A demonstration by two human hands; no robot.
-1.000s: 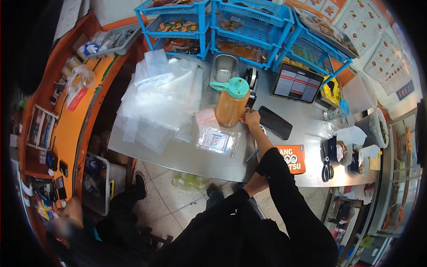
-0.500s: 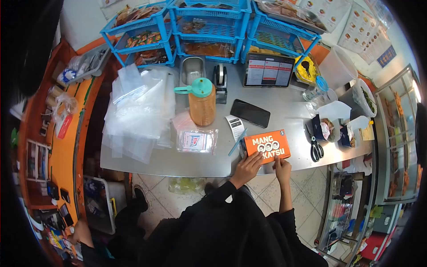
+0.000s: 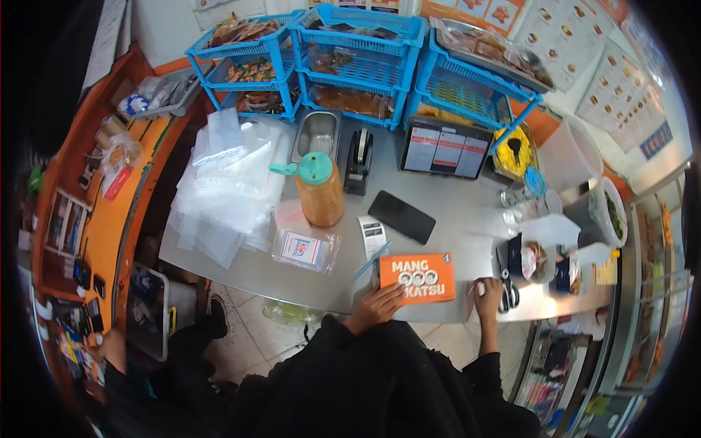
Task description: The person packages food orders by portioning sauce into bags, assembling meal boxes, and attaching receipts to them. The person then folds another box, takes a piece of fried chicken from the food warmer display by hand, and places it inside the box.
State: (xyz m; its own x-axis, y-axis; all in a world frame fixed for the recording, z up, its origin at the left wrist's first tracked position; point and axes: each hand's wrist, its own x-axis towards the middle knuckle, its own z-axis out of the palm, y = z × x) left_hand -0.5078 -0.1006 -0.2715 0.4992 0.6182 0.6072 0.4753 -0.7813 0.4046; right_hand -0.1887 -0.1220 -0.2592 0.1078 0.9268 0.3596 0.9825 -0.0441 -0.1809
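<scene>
An orange box (image 3: 418,277) with white "MANG KATSU" lettering lies near the front edge of the metal table. The fingers of my left hand (image 3: 376,304) lie flat over its lower left corner. To the right of the box, apart from it, my right hand (image 3: 487,297) is closed at the table edge; what is in its fingers, perhaps something small and white, is too small to name. Black scissors (image 3: 509,290) lie just right of that hand. A pale blue stick (image 3: 371,262) and a printed slip (image 3: 372,236) are beside the box, with a black phone (image 3: 402,217) behind it.
Plastic bags (image 3: 231,186), a bottle (image 3: 320,197) and a tape dispenser (image 3: 358,162) stand left and behind. A tablet (image 3: 446,148) leans before blue racks (image 3: 355,73). Open food boxes (image 3: 533,257) are at right. Another person's hand (image 3: 112,349) is at far left.
My right hand has left the box and moved right, toward the scissors. My left hand remains on the box. The camera view has shifted.
</scene>
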